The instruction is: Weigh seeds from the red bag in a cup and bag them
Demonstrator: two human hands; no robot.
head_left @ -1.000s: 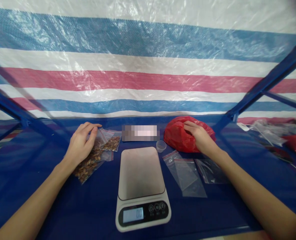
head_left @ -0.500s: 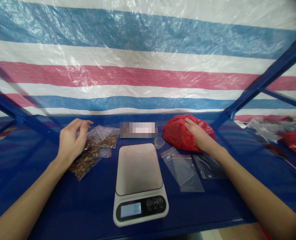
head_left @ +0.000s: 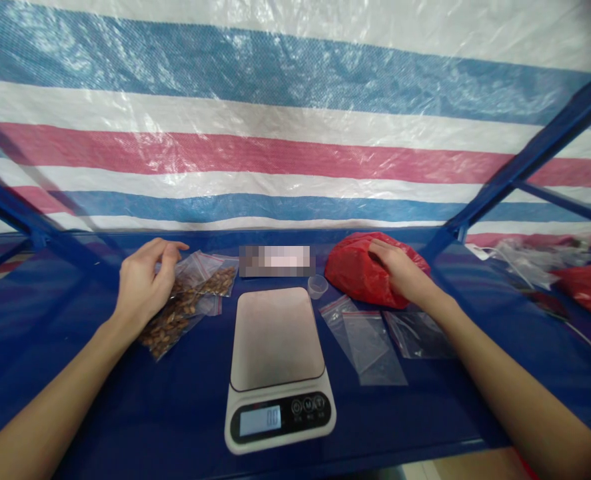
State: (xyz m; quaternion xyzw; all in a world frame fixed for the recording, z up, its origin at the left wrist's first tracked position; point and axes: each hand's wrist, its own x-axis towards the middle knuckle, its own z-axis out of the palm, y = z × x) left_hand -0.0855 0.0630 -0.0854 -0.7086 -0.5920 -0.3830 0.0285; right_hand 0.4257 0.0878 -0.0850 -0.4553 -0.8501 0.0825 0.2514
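Note:
My left hand (head_left: 148,277) rests at the left beside several clear zip bags (head_left: 172,320) of brown seeds or nuts. Its fingers are loosely bent and apart, with nothing held. On the right, my right hand (head_left: 400,267) is at the crumpled red plastic bag (head_left: 352,270), its fingers curled over the bag's opening and the fingertips partly hidden inside. What the bag contains is hidden. Between the hands lies a white kitchen scale (head_left: 278,340), its plate bare and its display reading 0.0. A small clear plastic cup (head_left: 318,287) stands by the scale's far right corner.
Flat zip bags (head_left: 375,347) lie right of the scale on the blue shelf (head_left: 175,420). A blurred-out box (head_left: 275,261) stands behind the scale. Blue metal braces (head_left: 525,167) slope at both sides. More red plastic (head_left: 588,287) lies far right. A striped sheet (head_left: 275,157) hangs behind.
My right hand's fingers have bent further down at the opening of the red plastic bag. My left hand has hardly moved. The scale still reads 0.0.

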